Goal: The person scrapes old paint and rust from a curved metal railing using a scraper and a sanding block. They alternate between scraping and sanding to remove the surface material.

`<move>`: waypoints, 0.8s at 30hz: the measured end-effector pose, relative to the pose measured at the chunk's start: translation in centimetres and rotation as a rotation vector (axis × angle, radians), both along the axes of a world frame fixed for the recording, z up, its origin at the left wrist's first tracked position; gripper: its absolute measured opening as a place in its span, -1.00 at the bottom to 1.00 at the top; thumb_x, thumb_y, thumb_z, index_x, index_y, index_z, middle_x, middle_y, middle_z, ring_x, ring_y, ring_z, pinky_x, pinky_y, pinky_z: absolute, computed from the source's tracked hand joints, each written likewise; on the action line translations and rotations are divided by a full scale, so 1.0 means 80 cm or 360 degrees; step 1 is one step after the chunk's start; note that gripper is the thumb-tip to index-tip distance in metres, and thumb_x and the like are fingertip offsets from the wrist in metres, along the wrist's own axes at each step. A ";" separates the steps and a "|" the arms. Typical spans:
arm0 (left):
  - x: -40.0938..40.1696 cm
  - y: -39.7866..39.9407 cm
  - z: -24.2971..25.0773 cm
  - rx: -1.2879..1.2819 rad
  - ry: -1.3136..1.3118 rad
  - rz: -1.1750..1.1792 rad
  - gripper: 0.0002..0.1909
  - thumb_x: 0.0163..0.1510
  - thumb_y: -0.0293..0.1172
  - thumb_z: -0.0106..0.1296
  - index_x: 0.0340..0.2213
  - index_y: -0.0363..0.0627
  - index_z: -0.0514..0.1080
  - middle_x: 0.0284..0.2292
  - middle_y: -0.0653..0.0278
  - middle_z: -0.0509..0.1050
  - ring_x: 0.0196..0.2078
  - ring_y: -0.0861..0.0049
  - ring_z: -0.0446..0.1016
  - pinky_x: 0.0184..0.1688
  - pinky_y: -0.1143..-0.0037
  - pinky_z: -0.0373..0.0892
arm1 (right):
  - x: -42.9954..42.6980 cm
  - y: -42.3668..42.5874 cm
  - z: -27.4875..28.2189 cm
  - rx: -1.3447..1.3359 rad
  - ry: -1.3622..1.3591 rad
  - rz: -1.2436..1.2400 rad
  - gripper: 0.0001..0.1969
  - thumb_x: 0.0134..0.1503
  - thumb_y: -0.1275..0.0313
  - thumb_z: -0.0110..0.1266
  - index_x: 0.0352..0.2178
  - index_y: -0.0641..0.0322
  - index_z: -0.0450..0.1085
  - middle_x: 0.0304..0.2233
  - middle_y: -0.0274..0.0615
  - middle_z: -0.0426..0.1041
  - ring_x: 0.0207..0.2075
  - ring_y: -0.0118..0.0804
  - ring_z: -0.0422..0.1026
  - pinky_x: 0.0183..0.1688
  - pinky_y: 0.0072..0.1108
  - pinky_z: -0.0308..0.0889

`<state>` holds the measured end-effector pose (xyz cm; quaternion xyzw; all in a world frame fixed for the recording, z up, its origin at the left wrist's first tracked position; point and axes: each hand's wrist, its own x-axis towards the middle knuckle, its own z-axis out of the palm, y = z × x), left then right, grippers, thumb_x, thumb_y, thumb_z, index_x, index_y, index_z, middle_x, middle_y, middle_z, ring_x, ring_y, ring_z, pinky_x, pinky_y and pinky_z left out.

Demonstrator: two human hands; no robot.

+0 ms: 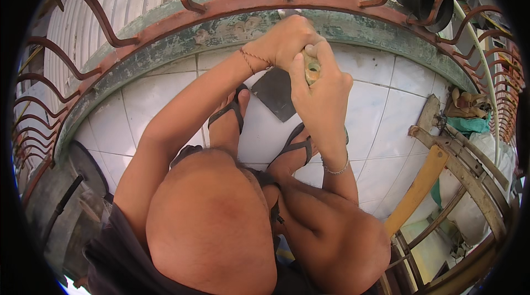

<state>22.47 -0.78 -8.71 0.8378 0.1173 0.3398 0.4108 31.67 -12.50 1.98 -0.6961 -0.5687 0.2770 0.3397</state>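
Note:
A tool with a worn, paint-smeared handle, pierced by a hole near its butt end, is in both of my hands. My right hand grips this handle, thumb along one side and fingers along the other. Farther forward, my left hand is closed over the front part of the tool and hides most of it. A small greyish flat piece, perhaps its blade, shows just beyond my left knuckles. It is against the low concrete ledge, whose green paint is patchy and flaking.
A reddish-brown metal railing curves along the ledge, with corrugated roofing beyond. On the white floor tiles lies a dark square sheet between my sandalled feet. A wooden chair frame is at right; a round dark disc stands at left.

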 end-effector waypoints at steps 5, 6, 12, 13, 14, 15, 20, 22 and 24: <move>-0.005 -0.004 -0.015 0.0087 0.0132 -0.0006 -0.71 -0.27 -0.15 0.17 -0.65 -0.08 0.38 -0.69 0.17 0.31 -0.53 0.19 0.34 -0.48 0.31 0.27 | -0.004 0.006 -0.009 0.0046 -0.0086 -0.0010 -0.89 0.18 0.46 0.09 -0.32 0.26 0.34 -0.64 0.05 0.46 -0.60 0.13 0.52 -0.55 -0.26 0.37; -0.005 0.010 -0.007 0.0060 0.0112 -0.0001 -0.72 -0.26 -0.15 0.17 -0.65 -0.09 0.37 -0.69 0.16 0.30 -0.53 0.18 0.34 -0.48 0.31 0.26 | -0.003 0.007 -0.008 0.0069 -0.0042 -0.0014 -0.89 0.18 0.46 0.09 -0.32 0.25 0.34 -0.64 0.05 0.46 -0.60 0.13 0.52 -0.55 -0.26 0.37; 0.001 -0.001 -0.021 0.0123 0.0179 0.0055 -0.67 -0.32 -0.13 0.18 -0.63 -0.13 0.39 -0.66 0.13 0.33 -0.53 0.15 0.34 -0.47 0.28 0.26 | -0.001 0.003 -0.012 0.0022 -0.0088 -0.0035 -0.87 0.19 0.43 0.10 -0.28 0.27 0.37 -0.59 0.04 0.49 -0.55 0.07 0.54 -0.49 -0.32 0.39; 0.003 0.014 -0.014 0.0095 0.0159 0.0037 -0.67 -0.32 -0.13 0.18 -0.62 -0.13 0.39 -0.67 0.12 0.32 -0.54 0.14 0.34 -0.46 0.28 0.27 | 0.003 0.013 -0.016 0.0033 -0.0092 -0.0041 -0.84 0.20 0.41 0.10 -0.26 0.28 0.39 -0.57 0.05 0.50 -0.54 0.01 0.55 -0.46 -0.36 0.39; 0.006 0.019 -0.008 0.0068 0.0138 0.0018 -0.68 -0.31 -0.14 0.18 -0.62 -0.13 0.39 -0.67 0.12 0.32 -0.54 0.13 0.34 -0.45 0.27 0.28 | 0.008 0.015 -0.017 0.0045 -0.0097 -0.0047 -0.82 0.21 0.39 0.11 -0.23 0.30 0.41 -0.54 0.05 0.52 -0.53 -0.05 0.56 -0.43 -0.40 0.40; 0.009 0.018 -0.002 0.0108 0.0175 0.0031 -0.69 -0.32 -0.17 0.18 -0.61 -0.14 0.39 -0.66 0.13 0.33 -0.52 0.14 0.34 -0.42 0.28 0.29 | 0.013 0.014 -0.013 0.0019 -0.0098 -0.0050 -0.83 0.20 0.40 0.11 -0.23 0.29 0.41 -0.55 0.05 0.52 -0.54 0.00 0.56 -0.45 -0.36 0.40; 0.031 -0.046 0.027 0.0069 0.0004 -0.0002 -0.77 -0.30 -0.33 0.20 -0.59 -0.16 0.39 -0.59 0.18 0.38 -0.40 0.17 0.38 -0.22 0.32 0.34 | 0.046 -0.047 0.014 -0.0166 -0.0147 -0.0135 -0.71 0.20 0.40 0.12 -0.06 0.27 0.42 -0.49 0.03 0.54 -0.51 0.03 0.56 -0.45 -0.28 0.40; 0.045 -0.048 0.040 0.0180 -0.0023 0.0009 -0.82 -0.27 -0.39 0.19 -0.59 -0.15 0.40 -0.56 0.20 0.41 -0.37 0.20 0.39 -0.20 0.33 0.34 | 0.062 -0.062 0.033 -0.0159 -0.0428 -0.0086 -0.64 0.18 0.46 0.12 0.03 0.27 0.41 -0.41 0.03 0.54 -0.44 -0.01 0.55 -0.38 -0.31 0.42; 0.056 -0.044 0.049 0.0291 -0.0045 0.0021 -0.88 -0.19 -0.42 0.16 -0.59 -0.13 0.42 -0.56 0.21 0.42 -0.36 0.23 0.41 -0.19 0.35 0.34 | 0.082 -0.070 0.031 0.0002 -0.0860 0.0077 -0.58 0.15 0.56 0.11 0.08 0.27 0.39 -0.33 0.03 0.54 -0.35 -0.04 0.53 -0.31 -0.34 0.43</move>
